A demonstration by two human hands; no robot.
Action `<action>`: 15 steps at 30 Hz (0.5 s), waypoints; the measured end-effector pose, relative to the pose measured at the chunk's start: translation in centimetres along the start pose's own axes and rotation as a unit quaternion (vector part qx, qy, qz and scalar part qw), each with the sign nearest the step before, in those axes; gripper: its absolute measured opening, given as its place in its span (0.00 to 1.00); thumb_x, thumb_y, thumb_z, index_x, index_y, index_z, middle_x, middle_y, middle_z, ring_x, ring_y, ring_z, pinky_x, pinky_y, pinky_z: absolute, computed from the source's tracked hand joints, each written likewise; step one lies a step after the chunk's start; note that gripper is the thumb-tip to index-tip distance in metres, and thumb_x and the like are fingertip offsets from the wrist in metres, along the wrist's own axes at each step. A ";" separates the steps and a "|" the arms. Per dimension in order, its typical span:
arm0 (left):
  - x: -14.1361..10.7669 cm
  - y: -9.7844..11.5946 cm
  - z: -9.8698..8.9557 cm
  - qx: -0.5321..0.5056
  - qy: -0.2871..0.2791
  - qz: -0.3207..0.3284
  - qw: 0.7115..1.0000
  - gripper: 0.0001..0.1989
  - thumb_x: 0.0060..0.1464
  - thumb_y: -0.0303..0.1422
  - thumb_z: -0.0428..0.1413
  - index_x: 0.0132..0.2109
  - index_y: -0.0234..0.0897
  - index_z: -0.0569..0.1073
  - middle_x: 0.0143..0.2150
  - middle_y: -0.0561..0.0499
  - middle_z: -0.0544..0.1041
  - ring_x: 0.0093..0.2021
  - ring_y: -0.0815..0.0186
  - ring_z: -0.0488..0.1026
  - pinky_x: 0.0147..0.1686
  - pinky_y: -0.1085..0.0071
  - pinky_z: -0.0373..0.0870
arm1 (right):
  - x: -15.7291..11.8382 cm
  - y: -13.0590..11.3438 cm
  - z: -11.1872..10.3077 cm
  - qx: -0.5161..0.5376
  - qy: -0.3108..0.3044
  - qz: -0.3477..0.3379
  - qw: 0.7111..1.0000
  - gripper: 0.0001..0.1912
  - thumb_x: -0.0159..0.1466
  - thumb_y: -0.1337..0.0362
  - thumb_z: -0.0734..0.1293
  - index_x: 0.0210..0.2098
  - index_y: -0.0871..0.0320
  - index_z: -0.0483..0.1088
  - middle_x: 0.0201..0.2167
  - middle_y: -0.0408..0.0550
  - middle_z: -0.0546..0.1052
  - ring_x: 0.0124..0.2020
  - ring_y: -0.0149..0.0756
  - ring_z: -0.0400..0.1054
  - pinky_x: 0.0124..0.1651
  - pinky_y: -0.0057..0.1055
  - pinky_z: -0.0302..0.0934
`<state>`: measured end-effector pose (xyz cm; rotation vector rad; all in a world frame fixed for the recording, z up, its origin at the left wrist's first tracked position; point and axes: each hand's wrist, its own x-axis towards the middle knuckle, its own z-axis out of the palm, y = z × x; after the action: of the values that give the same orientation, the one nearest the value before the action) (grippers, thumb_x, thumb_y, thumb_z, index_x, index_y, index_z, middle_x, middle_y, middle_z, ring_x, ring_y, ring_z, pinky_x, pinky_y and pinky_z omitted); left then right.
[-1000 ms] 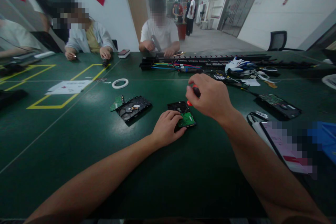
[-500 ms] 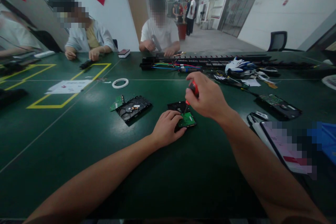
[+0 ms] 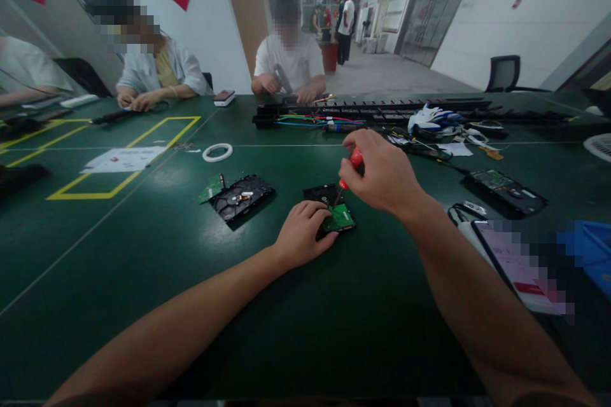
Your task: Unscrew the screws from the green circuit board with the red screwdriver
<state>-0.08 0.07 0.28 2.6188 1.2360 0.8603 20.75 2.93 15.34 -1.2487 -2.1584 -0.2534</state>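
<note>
A black hard drive [image 3: 319, 193] with a green circuit board [image 3: 340, 219] lies on the green table in front of me. My left hand [image 3: 305, 229] grips its left side, fingers over the board and thumb along the near edge. In my right hand [image 3: 379, 172] is a red and black screwdriver [image 3: 356, 158], held tilted with its shaft pointing down at the board. Where the tip meets the board is too small to make out. To the left sits another hard drive [image 3: 242, 199], and a loose green circuit board [image 3: 211, 189] touches its left end.
A white ring [image 3: 217, 152] and paper sheets [image 3: 121, 159] lie farther left. Black rails with cables [image 3: 363, 116] and gloves [image 3: 434, 118] line the back. At right are a third drive [image 3: 506, 192], a tablet-like device [image 3: 520, 267] and a blue bin [image 3: 592, 254]. Co-workers sit opposite.
The screwdriver handle has turned slightly in my right hand, showing more red. My left hand and the drive stay put. A co-worker at left has brought both hands together on a dark tool.
</note>
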 end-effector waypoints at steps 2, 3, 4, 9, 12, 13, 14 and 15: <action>0.0 0.0 0.0 -0.002 0.000 -0.001 1.000 0.18 0.64 0.41 0.64 0.57 0.41 0.76 0.60 0.42 0.78 0.62 0.48 0.74 0.64 0.45 0.72 | 0.0 -0.1 0.3 0.008 0.001 -0.001 1.000 0.16 0.70 0.62 0.63 0.55 0.60 0.72 0.49 0.57 0.81 0.42 0.46 0.75 0.42 0.39 0.61; 0.0 0.0 0.0 -0.002 0.000 -0.002 1.000 0.18 0.64 0.41 0.64 0.57 0.41 0.76 0.60 0.42 0.77 0.62 0.48 0.74 0.64 0.45 0.72 | 0.0 -0.1 0.4 0.012 0.005 0.000 1.000 0.17 0.71 0.61 0.63 0.56 0.60 0.71 0.49 0.56 0.81 0.42 0.46 0.75 0.43 0.39 0.62; 0.0 0.1 0.0 -0.001 0.000 -0.001 1.000 0.17 0.64 0.41 0.64 0.57 0.41 0.76 0.60 0.42 0.77 0.62 0.48 0.74 0.64 0.45 0.72 | 0.0 -0.1 0.5 0.016 0.008 0.001 1.000 0.18 0.72 0.59 0.63 0.57 0.60 0.71 0.49 0.56 0.81 0.43 0.46 0.76 0.43 0.39 0.62; 0.0 0.1 0.0 0.000 0.001 0.003 1.000 0.17 0.65 0.42 0.63 0.56 0.40 0.76 0.60 0.42 0.78 0.62 0.48 0.74 0.64 0.45 0.72 | 0.0 -0.2 0.4 0.022 0.004 -0.007 1.000 0.19 0.74 0.52 0.63 0.56 0.58 0.72 0.46 0.53 0.82 0.42 0.46 0.76 0.43 0.38 0.62; 0.0 0.0 0.1 -0.002 0.002 0.001 1.000 0.17 0.64 0.41 0.64 0.56 0.41 0.76 0.60 0.42 0.78 0.62 0.48 0.74 0.64 0.44 0.72 | -0.1 -0.4 0.2 0.018 -0.012 -0.011 1.000 0.18 0.72 0.59 0.62 0.57 0.58 0.71 0.49 0.55 0.81 0.42 0.46 0.75 0.42 0.38 0.62; 0.0 -0.1 0.1 -0.002 0.001 0.000 1.000 0.17 0.64 0.41 0.64 0.57 0.41 0.76 0.60 0.42 0.78 0.62 0.48 0.74 0.64 0.44 0.72 | -0.1 -0.5 0.2 0.019 -0.012 -0.010 1.000 0.19 0.71 0.60 0.62 0.59 0.58 0.71 0.50 0.56 0.81 0.42 0.46 0.75 0.42 0.38 0.62; 0.0 -0.1 0.2 -0.002 0.001 -0.001 1.000 0.17 0.64 0.41 0.64 0.57 0.42 0.76 0.60 0.42 0.77 0.62 0.48 0.74 0.64 0.44 0.72 | -0.1 -0.5 0.3 0.021 -0.010 -0.008 1.000 0.20 0.71 0.61 0.62 0.60 0.58 0.70 0.51 0.56 0.81 0.42 0.46 0.74 0.42 0.38 0.61; 0.0 -0.1 0.2 -0.002 0.000 -0.001 1.000 0.18 0.64 0.41 0.65 0.57 0.42 0.76 0.60 0.42 0.77 0.62 0.48 0.74 0.64 0.44 0.72 | -0.1 -0.5 0.4 0.022 -0.005 -0.003 1.000 0.21 0.70 0.61 0.62 0.61 0.58 0.69 0.50 0.56 0.81 0.42 0.46 0.74 0.42 0.38 0.61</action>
<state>-0.07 0.15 0.07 2.6146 1.2345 0.8626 20.21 2.78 15.07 -1.2211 -2.1659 -0.2016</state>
